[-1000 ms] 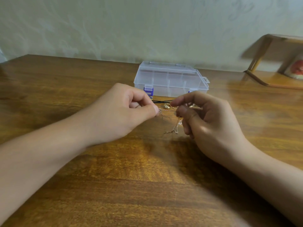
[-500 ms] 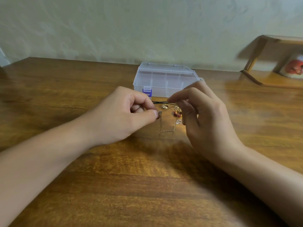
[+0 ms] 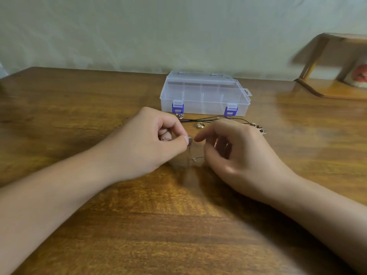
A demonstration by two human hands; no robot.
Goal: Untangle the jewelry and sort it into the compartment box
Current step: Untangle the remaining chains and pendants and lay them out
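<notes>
Jewelry was a small loose tangle on the wooden desk (image 3: 178, 225), just in front of the compartment box (image 3: 204, 94). Thin gold chain (image 3: 191, 153) hung from the left hand (image 3: 147, 143), dropped to the desk and ended in a tiny clasp-like bit; very fine, partly blurred. A black cord (image 3: 200, 120) ran across the desk btwn the hands and the box, w/ a gold ring-like piece (image 3: 200, 125) lying beside it. A small dark charm cluster (image 3: 261, 130) sat at the cord's right end, just past the right hand (image 3: 238, 155). Another small metal loop (image 3: 180, 115) lay touching the box's front, under the left latch.

Left fingers (image 3: 184, 138) were curled tight, thumb and forefinger pinching the top of the chain; a bit of pinkish chain showed inside the curled palm too. Right fingers were loosely curled, forefinger stretched toward the left thumb, not quite touching; right hand blurred, so couldn't tell if it held any strand.

Box was clear plastic, lid closed, w/ two purple-blue latches (image 3: 177, 108) on the front and dividers showing thru the lid; a hang tab stuck out at its right rear corner. It sat near the wall, well behind the hands.

No readable writing or brand anywhere. A wooden stand (image 3: 327, 90) at far right carried something red and white, too blurred to read.
</notes>
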